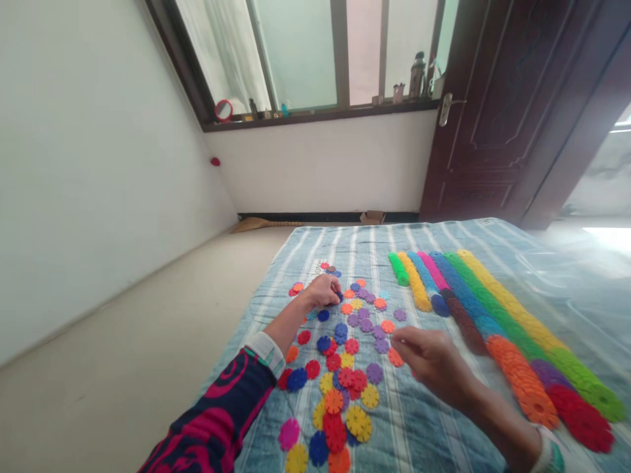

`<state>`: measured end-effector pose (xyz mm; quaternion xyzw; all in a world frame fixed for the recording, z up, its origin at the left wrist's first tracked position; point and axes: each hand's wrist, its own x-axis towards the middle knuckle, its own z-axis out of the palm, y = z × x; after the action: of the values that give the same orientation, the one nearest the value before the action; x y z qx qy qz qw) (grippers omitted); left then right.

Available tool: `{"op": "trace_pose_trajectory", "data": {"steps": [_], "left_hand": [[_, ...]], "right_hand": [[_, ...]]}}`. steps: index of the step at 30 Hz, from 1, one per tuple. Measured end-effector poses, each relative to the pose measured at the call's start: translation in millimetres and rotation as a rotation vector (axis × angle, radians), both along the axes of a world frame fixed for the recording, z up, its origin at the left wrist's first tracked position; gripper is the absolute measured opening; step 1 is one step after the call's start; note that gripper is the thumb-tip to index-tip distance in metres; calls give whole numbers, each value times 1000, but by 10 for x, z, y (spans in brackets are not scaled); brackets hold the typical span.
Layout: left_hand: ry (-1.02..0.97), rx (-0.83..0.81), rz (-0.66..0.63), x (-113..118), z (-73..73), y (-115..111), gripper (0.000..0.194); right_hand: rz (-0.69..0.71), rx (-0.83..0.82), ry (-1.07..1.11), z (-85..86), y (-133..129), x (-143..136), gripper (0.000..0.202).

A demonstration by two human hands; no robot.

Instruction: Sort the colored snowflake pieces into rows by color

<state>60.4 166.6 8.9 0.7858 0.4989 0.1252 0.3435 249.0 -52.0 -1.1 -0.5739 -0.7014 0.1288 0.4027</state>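
Note:
Notched plastic discs in several colours lie scattered over the striped blue cloth. My left hand (321, 291) reaches to the far part of the scatter, fingers pinched on a dark blue disc (340, 297). To the right of the scatter, my right hand (434, 361) hovers with thumb and fingertips together; what they hold, if anything, does not show. Just beside those fingertips lie an orange disc (395, 357) and a purple disc (381, 346). Closer to me are a yellow disc (369, 396), a red disc (334, 432) and a magenta disc (289, 434).
Overlapping rows of discs sorted by colour run along the right, among them a yellow row (513, 302), an orange row (522, 381) and a red row (582, 417). A transparent plastic sheet or bag (591, 282) lies at the right edge. Beyond the cloth (369, 246) are a broom (256, 225) and a door (507, 105).

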Motion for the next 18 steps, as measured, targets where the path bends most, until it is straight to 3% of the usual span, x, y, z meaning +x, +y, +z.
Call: {"op": "trace_pose_trajectory", "data": {"steps": [4,11,15,18], "left_hand": [[-100,2,13,-106,-34,-132,2],[-157,87,73,-198,-124,-302,6],[-148,150,80,-235,-179,-347,11],[-160,78,69,-276,-216,-331,11]], "right_hand": [[-20,-24,-1,104,449,-82,24],[-173,-145,-279,272,1683,-361,21],[-183,-178,-391,240,2208,-610,26],[-184,-257,-411,137,2418,-761,28]]}}
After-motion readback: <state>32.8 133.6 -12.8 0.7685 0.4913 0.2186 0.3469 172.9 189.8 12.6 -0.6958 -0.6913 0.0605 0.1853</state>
